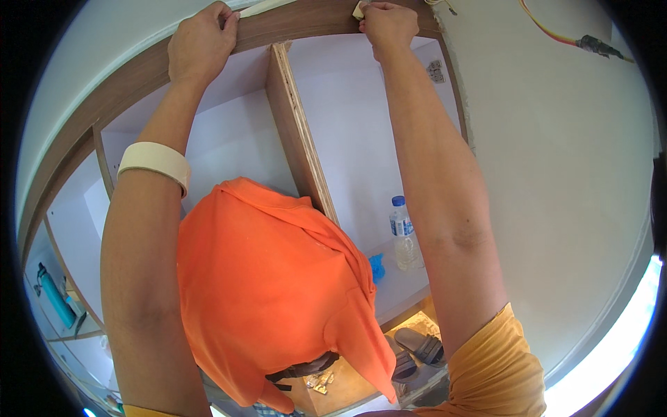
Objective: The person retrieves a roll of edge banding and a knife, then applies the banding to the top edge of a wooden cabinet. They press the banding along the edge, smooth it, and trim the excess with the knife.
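One left hand (pixel 203 43) at one pale strip (pixel 267 7), grip unclear, one right hand (pixel 390 29) pinching one pale piece (pixel 358 11)

We count one left hand (pixel 201 47) and one right hand (pixel 390 29), one pale strip (pixel 267 7) just beside the left fingers (pixel 221 11) and one pale piece (pixel 358 12) at the right fingers (pixel 376 7). Below the left fingers we find one cream ring (pixel 154 160); below and between both sets, one orange garment (pixel 271 278). Below the right fingers we tally one clear bottle (pixel 404 240), one blue crumpled thing (pixel 376 267) and two sandals (pixel 425 345).
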`<state>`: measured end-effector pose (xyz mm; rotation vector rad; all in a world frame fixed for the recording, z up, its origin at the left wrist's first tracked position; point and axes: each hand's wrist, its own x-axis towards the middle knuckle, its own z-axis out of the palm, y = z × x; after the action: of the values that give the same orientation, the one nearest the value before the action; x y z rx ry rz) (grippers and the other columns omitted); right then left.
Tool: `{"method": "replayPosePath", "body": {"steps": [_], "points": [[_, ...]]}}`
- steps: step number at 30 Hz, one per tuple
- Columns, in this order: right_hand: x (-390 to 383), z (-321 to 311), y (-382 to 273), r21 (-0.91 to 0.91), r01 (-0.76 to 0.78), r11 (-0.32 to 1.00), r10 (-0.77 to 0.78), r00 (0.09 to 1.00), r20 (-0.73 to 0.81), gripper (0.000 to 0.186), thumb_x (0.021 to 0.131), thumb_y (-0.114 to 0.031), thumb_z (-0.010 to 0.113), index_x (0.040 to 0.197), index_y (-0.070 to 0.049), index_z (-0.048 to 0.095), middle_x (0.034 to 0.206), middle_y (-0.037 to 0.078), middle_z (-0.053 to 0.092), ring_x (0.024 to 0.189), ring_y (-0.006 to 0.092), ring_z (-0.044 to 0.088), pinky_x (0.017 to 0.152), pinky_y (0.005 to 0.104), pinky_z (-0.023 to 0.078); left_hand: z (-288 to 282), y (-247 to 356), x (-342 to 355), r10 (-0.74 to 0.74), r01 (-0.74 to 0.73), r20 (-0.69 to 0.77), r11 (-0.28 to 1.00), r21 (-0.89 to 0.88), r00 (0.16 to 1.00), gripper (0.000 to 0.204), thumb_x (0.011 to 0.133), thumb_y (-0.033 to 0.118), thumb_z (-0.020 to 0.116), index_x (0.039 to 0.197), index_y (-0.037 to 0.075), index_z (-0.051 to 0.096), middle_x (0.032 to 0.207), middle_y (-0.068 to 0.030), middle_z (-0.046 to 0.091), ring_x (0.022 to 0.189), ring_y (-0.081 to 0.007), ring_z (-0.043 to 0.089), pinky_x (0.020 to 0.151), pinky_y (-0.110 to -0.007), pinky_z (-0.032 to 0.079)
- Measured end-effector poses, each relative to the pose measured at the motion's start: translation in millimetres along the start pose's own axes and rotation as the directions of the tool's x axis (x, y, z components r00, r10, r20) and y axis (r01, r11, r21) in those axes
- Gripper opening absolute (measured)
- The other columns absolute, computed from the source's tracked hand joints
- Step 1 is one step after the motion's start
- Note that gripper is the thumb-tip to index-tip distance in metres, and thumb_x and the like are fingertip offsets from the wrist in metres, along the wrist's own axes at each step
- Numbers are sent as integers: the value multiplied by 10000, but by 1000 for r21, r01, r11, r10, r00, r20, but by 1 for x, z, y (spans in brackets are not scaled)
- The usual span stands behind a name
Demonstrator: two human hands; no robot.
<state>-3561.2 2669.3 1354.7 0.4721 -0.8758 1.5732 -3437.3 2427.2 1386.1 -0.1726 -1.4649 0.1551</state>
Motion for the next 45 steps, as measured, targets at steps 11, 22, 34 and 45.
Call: {"method": "replayPosePath", "body": {"steps": [11, 22, 34, 45], "points": [[-9, 7, -8, -13, 1, 1000, -1, 1000, 30, 132, 843, -116, 746, 800, 1, 792, 619, 141, 698, 546, 214, 680, 574, 363, 546, -1, 2, 0, -9, 9, -2, 1000, -1, 1000, 358, 997, 454, 609, 1069, 124, 729, 812, -117, 723, 801, -335, 709, 756, -460, 550], [-14, 7, 2, -40, 49, 998, -51, 997, -50, 158, 842, -155, 774, 862, -1, 803, 757, 186, 752, 693, 262, 742, 703, 375, 579, -1, -2, -1, -7, 7, 0, 1000, 0, 1000, 357, 1000, 456, 605, 1055, 124, 727, 797, -107, 720, 790, -328, 707, 748, -464, 549], [-4, 10, 9, -108, 150, 983, -158, 985, -66, 186, 834, -163, 785, 902, 10, 805, 825, 231, 757, 785, 335, 761, 767, 408, 581, 0, -3, 0, 20, -20, -19, 1000, 1, 1000, 348, 994, 440, 615, 1045, 115, 729, 795, -125, 717, 757, -340, 701, 720, -466, 545], [-9, 7, 4, -84, 99, 992, -105, 992, -74, 167, 854, -149, 763, 900, 6, 805, 789, 211, 756, 751, 302, 757, 742, 398, 578, 0, -1, 0, 8, -8, -20, 1000, 11, 1000, 345, 990, 448, 614, 1069, 133, 730, 799, -117, 723, 790, -334, 708, 735, -469, 546]]}}
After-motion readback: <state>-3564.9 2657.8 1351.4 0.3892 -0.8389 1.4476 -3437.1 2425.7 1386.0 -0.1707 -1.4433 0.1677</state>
